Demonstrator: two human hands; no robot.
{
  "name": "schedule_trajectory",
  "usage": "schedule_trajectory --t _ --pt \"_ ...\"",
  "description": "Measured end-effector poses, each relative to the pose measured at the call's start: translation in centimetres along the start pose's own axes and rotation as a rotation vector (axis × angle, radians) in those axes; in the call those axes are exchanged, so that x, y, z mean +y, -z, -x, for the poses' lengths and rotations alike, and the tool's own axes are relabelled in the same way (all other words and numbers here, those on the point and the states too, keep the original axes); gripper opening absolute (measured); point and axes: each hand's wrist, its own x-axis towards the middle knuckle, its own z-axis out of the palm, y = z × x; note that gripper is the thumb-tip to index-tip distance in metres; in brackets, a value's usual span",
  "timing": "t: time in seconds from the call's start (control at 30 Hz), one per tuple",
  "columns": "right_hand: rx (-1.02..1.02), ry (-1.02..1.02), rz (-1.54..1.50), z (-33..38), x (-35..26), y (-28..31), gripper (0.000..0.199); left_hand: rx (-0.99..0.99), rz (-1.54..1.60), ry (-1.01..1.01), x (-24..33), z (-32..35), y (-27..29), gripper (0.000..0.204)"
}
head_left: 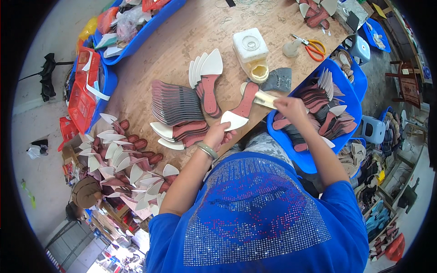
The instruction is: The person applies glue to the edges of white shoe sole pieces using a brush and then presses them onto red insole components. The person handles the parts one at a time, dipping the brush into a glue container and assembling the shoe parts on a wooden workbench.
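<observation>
My left hand (221, 136) pinches the white pointed end of a red-brown shoe insole (246, 104), which is held tilted over the table's near edge. A flat pale brush (265, 99) is gripped in my right hand (291, 109), its tip at the insole's edge; motion blurs it slightly. Beyond them stands a white glue container (251, 48) with a crusted, yellowish mouth. Left of the insole, a fanned stack of dark-edged insoles (176, 102) lies on the table. Several more white-tipped insoles (210, 68) overlap behind it.
Orange-handled scissors (314, 49) lie by a small pale bottle (292, 47). A blue tub (304, 160) full of insoles stands at my right. Many white-tipped insoles (123, 157) are piled at the left. A blue bin (111, 57) borders the table's far left.
</observation>
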Motion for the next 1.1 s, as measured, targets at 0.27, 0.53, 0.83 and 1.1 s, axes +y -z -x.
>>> schedule_trajectory --t 0.27,0.53,0.83,1.1 --pt "-0.12 -0.004 -0.169 4.6 -1.4 -2.6 0.021 0.009 -0.004 0.021 0.1 -0.1 0.4 0.019" --pt "0.149 0.066 0.072 -0.2 1.7 -3.4 0.018 -0.025 -0.142 -0.018 0.4 0.6 0.3 0.013" --pt "0.116 0.218 0.298 -4.5 0.1 -4.2 0.019 -0.039 -0.262 -0.068 0.1 0.5 0.0 0.016" --pt "0.085 0.393 0.2 -1.4 -1.9 -4.4 0.016 -0.017 -0.25 -0.066 -0.2 0.2 -0.3 0.022"
